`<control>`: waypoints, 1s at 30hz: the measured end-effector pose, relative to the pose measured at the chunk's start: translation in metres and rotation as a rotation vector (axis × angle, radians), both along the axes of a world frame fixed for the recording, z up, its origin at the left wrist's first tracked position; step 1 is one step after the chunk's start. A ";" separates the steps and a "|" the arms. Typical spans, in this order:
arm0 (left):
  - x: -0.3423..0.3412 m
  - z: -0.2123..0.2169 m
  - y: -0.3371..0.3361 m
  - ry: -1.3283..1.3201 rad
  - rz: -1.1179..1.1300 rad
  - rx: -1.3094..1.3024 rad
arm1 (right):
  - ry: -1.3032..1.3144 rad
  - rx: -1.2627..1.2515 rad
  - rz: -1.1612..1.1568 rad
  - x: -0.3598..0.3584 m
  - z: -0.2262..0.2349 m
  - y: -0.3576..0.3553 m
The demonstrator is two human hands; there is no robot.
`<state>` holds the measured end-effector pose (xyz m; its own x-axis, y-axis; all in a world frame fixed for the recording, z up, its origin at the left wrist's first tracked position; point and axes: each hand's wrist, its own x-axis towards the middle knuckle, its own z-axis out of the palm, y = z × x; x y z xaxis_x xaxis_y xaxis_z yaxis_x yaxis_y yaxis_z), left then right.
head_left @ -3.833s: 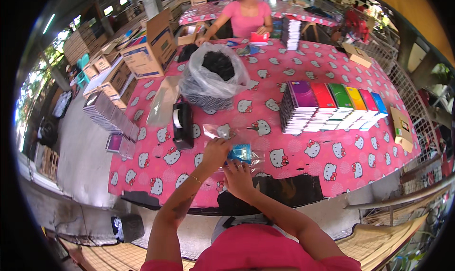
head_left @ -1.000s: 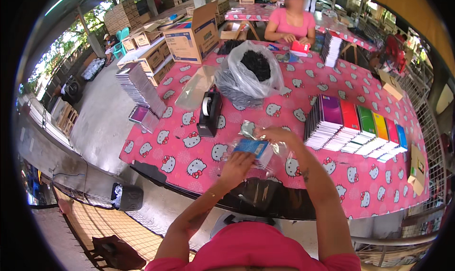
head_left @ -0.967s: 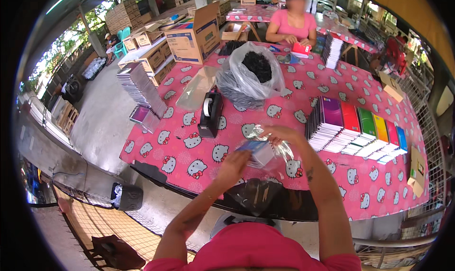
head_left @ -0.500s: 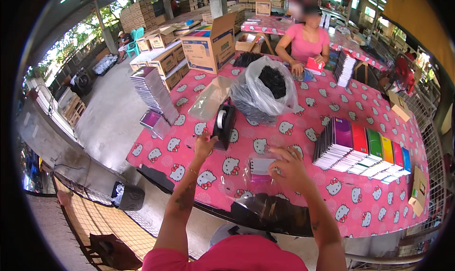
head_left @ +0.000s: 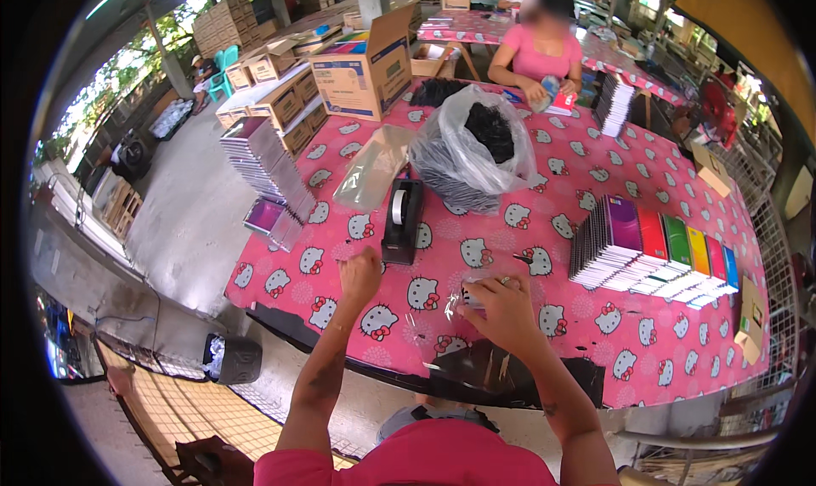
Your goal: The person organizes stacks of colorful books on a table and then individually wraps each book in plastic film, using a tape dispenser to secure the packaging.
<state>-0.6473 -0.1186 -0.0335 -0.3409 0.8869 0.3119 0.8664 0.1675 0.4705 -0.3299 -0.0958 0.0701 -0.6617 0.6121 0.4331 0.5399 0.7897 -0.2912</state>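
Film (head_left: 450,314) by R hand's (head_left: 503,312) thumb, edges hard to see. Book (head_left: 467,296) under R fingers, mostly hidden; they bend over it, grip can't tell. L hand's (head_left: 360,274) fingers curl narrow just left of dispenser (head_left: 403,223), contents unclear. Step: prob. steadying book w/ film; next move likely needs film flat.

A big brown box (head_left: 350,88) stands open. Far off to the left are green chairs (head_left: 221,80). A black bin (head_left: 240,360) has white stuff (head_left: 216,355) inside.
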 end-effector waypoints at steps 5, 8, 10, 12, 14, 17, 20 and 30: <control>0.071 0.055 -0.007 -0.617 -0.743 0.111 | -0.076 -0.107 -0.028 -0.005 0.005 -0.001; 0.085 0.067 0.008 -0.472 -0.834 0.147 | -0.043 -0.166 0.006 -0.013 0.001 -0.001; 0.085 0.077 0.017 -0.248 -0.835 0.298 | -0.057 -0.145 0.005 -0.016 0.005 0.001; 0.081 0.068 0.029 -0.336 -0.975 0.283 | -0.111 -0.102 0.005 -0.008 0.013 -0.007; 0.077 0.065 0.033 -0.353 -1.023 0.272 | 0.081 -0.104 -0.069 0.007 0.022 -0.009; 0.079 0.072 0.032 -0.274 -0.973 0.265 | 0.636 -0.163 -0.226 0.043 0.001 0.007; 0.096 0.069 0.036 -0.177 -0.910 0.314 | 0.266 -0.511 -0.100 0.052 -0.026 0.012; 0.142 0.045 0.050 0.016 -0.764 0.324 | 0.005 -0.177 0.218 0.068 -0.075 0.045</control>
